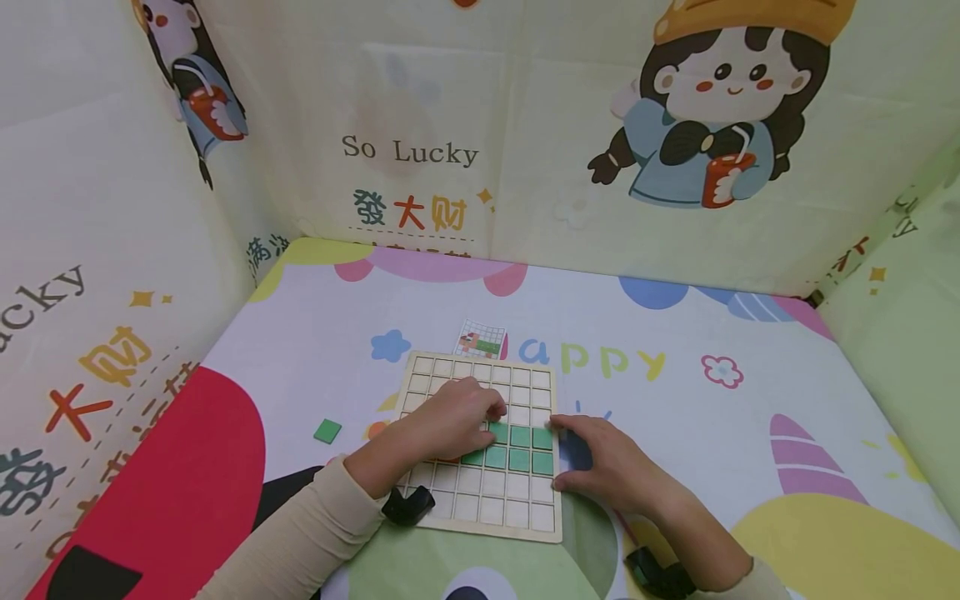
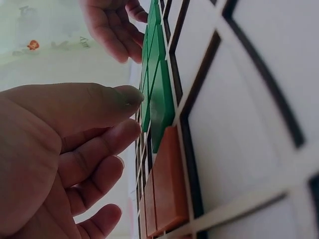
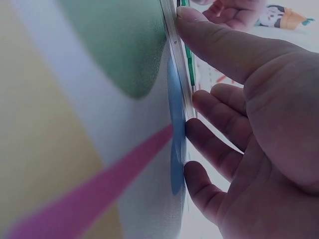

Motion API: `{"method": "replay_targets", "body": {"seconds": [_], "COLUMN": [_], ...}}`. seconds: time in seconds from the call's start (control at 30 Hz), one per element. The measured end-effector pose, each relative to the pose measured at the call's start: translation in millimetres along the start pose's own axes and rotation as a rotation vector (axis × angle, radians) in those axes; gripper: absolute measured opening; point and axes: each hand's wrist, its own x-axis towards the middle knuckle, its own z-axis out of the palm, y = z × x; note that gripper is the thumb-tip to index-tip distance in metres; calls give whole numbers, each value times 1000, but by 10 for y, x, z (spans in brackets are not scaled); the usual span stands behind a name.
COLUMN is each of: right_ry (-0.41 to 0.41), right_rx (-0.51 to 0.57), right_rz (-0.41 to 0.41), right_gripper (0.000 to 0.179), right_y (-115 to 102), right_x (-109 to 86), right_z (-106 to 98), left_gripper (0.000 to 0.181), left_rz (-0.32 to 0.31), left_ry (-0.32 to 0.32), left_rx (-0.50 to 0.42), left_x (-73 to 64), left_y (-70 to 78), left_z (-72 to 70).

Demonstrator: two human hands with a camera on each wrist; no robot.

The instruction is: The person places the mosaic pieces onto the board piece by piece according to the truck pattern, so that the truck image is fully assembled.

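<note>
A square wooden grid board (image 1: pixel 487 533) lies on the table, with two rows of green square tiles (image 1: pixel 519 459) in its middle right cells. Reddish-brown tiles (image 2: pixel 169 194) sit in cells beside the green ones in the left wrist view. Over the board hovers my left hand (image 1: pixel 453 417), its thumb and loosely bent fingers near the green tiles; no tile is visible between them. My right hand (image 1: pixel 618 467) touches the board's right edge with thumb and fingertips, its fingers spread. The left hand hides part of the board in the head view.
One loose green tile (image 1: pixel 327 431) lies left of the board. A small printed pattern card (image 1: pixel 480 337) is partly under the board's far edge. Printed cloth walls (image 1: pixel 540 150) stand behind and at both sides of the patterned table cover (image 1: pixel 675 433).
</note>
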Motion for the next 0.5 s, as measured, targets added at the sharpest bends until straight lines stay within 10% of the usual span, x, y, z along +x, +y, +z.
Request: {"method": "replay_targets", "body": {"seconds": [0.5], "right_ry": [2], "right_rx": [-9], "right_rz": [-8], "right_gripper": [74], "right_y": [-8], "right_x": [-4], "right_z": [-5], "left_gripper": [24], "left_rz": [-37], "left_ry": [60], "left_rx": [-75], "left_x": [-204], "left_y": [-122], "left_z": [-175]}}
